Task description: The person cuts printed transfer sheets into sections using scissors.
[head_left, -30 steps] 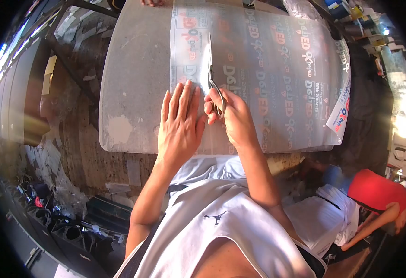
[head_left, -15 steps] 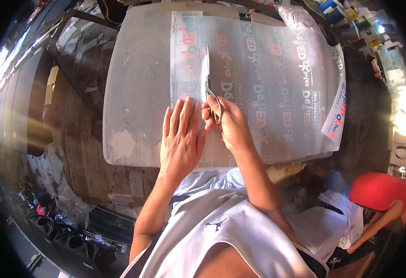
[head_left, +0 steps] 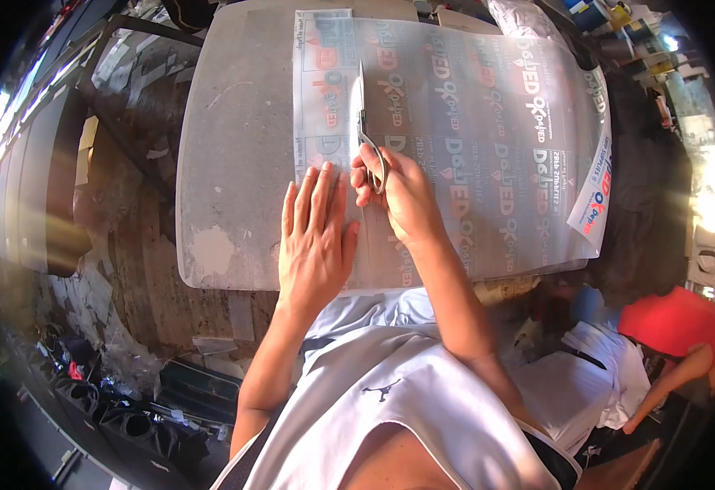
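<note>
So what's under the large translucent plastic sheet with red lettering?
The grey, round-cornered tabletop, visible at left, extends beneath the sheet; any marks covered there can't be made out.

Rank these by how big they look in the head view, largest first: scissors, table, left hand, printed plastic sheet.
1. Table, by its whole outline, partly covered
2. Printed plastic sheet, spread over much of it
3. Left hand
4. Scissors, slim and partly hidden by the right hand

metal scissors (head_left: 363, 122) point forward along a translucent printed plastic sheet (head_left: 476, 139), its right edge turned over.
</note>
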Demonstrator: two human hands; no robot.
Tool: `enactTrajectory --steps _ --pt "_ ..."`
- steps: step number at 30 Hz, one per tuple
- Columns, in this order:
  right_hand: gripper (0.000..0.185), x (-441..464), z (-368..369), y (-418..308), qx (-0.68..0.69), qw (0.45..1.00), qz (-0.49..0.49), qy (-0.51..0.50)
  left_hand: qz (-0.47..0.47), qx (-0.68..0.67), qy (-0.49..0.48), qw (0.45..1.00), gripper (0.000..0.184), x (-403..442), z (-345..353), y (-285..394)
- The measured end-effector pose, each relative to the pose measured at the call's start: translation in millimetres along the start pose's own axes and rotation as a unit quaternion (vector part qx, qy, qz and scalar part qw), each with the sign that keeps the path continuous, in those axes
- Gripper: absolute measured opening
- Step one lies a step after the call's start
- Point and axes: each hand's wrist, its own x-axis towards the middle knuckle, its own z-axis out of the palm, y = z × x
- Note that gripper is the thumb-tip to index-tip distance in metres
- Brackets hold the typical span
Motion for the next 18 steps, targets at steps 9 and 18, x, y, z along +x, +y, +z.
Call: enactTrajectory --steps 9,18 --pt "0.039 7 1 -5 -0.012 1.000 0.001 0.006 0.001 0.006 0.000 1.000 0.057 0 0 0" --pt "0.039 14 -3 -6 -0.032 0.999 -0.007 0.006 0.000 0.003 -0.001 1.000 0.059 1 -1 0"
